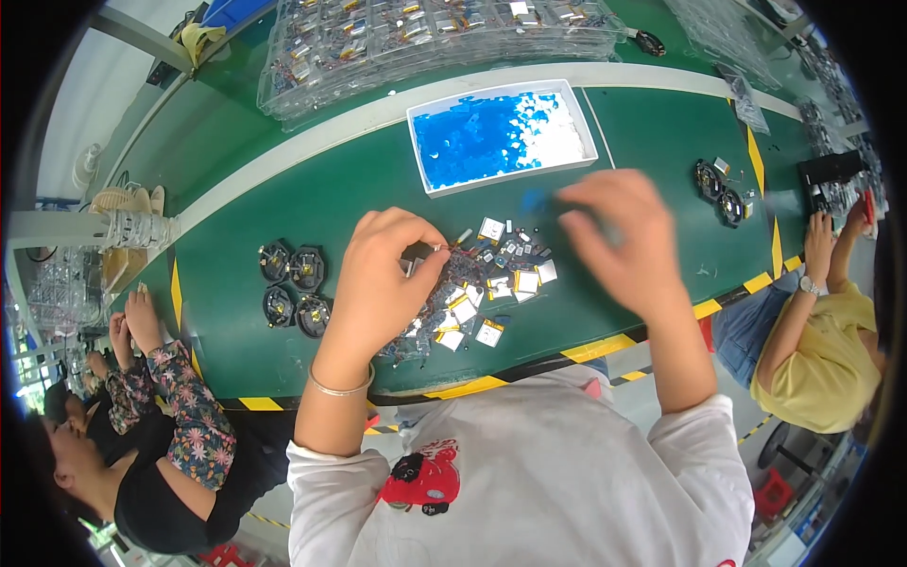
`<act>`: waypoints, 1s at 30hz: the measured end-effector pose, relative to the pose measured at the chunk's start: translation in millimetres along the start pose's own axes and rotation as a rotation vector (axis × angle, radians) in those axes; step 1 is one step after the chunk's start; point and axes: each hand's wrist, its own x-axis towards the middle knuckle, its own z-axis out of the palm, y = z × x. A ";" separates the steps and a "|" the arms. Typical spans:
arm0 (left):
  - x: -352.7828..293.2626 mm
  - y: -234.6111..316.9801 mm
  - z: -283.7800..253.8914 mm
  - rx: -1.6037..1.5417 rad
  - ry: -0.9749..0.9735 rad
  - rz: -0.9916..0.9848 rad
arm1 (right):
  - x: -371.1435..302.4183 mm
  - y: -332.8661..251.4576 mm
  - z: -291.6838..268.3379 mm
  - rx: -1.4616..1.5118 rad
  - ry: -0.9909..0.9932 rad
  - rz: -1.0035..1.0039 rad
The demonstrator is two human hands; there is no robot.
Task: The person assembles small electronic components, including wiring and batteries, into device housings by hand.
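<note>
My left hand is closed in a pinch at the left edge of a loose pile of small wired parts. Between its thumb and forefinger is a small part with thin reddish wires, mostly hidden by the fingers. Flat silver-white battery cells with yellow edges lie in and around the pile. My right hand, blurred by motion, hovers right of the pile, thumb and fingers apart. Near its fingertips is a blurred blue patch. Beyond both hands sits a white tray of small blue and white pieces.
Round black housings stand left of my left hand, and more black housings lie far right. Clear plastic trays filled with parts are stacked at the back. Striped tape marks the green table's near edge. People work on both sides.
</note>
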 end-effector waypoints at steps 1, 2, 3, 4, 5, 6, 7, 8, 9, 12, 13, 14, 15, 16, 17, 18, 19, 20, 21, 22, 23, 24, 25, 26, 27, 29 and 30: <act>0.5 -0.6 -0.7 0.000 -0.001 0.004 | 10.2 -16.4 7.1 0.119 -0.080 -0.069; 0.8 -1.7 -0.8 -0.071 0.015 0.020 | 18.5 -25.6 13.6 0.191 -0.203 -0.118; 0.7 -2.8 -0.9 -0.142 0.030 0.034 | 23.7 -34.4 19.6 0.230 -0.271 -0.130; 0.4 -4.5 -1.1 -0.139 0.033 0.034 | 27.0 -39.2 27.7 0.248 -0.320 -0.125; 0.0 -6.5 -1.4 -0.429 -0.004 -0.090 | 31.4 -46.8 29.6 0.239 -0.392 -0.095; -0.4 -8.1 -2.1 -0.721 -0.040 -0.216 | 34.7 -53.3 32.9 0.247 -0.374 -0.096; -0.1 -7.4 -4.8 -0.721 -0.035 -0.217 | 36.1 -56.2 36.1 0.248 -0.377 -0.101; 0.7 -5.4 -8.6 -0.818 -0.074 -0.268 | 36.9 -57.8 39.8 0.341 -0.393 -0.009; 0.4 -5.6 -11.5 -0.916 -0.111 -0.320 | 37.3 -58.6 44.2 0.434 -0.410 0.084; 1.2 -2.5 -8.4 -1.030 -0.042 -0.299 | 35.4 -58.1 49.9 0.628 -0.424 0.224; 1.8 1.2 -4.4 -1.114 0.024 -0.292 | 34.6 -58.6 51.0 0.726 -0.426 0.336; 1.4 1.7 1.1 -1.116 0.029 -0.294 | 33.4 -58.1 53.6 0.725 -0.431 0.335; 0.7 2.0 7.1 -1.080 0.053 -0.271 | 31.4 -56.9 56.4 0.764 -0.384 0.299; 0.0 1.2 10.4 -1.042 0.077 -0.249 | 29.4 -55.3 59.2 0.802 -0.337 0.263; -0.5 -0.7 10.2 -1.044 0.078 -0.249 | 27.1 -52.3 61.9 0.801 -0.338 0.262; 0.2 -3.7 9.7 -1.031 0.103 -0.264 | 24.8 -47.5 64.6 0.968 -0.351 0.351; 1.2 -5.4 9.2 -1.018 0.129 -0.279 | 23.7 -43.6 64.9 1.134 -0.362 0.440; 3.0 -3.3 8.9 -0.980 0.206 -0.241 | 24.3 -40.0 61.9 1.133 -0.363 0.439; 3.8 -2.6 5.0 -0.981 0.206 -0.242 | 25.7 -35.5 58.0 1.005 -0.317 0.435; 3.9 -3.0 -1.1 -0.990 0.161 -0.311 | 27.5 -33.0 55.7 0.878 -0.272 0.430; 3.9 -3.9 -4.7 -0.999 0.116 -0.381 | 30.1 -33.2 55.6 0.879 -0.272 0.430; 3.7 -4.3 -4.9 -0.999 0.114 -0.381 | 32.2 -34.9 55.7 0.918 -0.317 0.415; 3.7 -4.6 -4.6 -1.063 0.107 -0.403 | 33.6 -37.0 56.8 0.958 -0.361 0.399; 3.7 -4.7 -3.7 -1.127 0.099 -0.425 | 31.9 -37.1 63.4 0.997 -0.396 0.328; 3.5 -4.7 -2.4 -1.127 0.095 -0.425 | 31.7 -39.3 65.9 0.996 -0.393 0.330; 3.2 -4.4 0.7 -1.229 0.060 -0.405 | 30.9 -42.3 67.7 1.187 -0.564 0.409; 3.2 -3.9 -0.2 -1.228 0.063 -0.406 | 32.7 -39.9 67.9 1.162 -0.552 0.362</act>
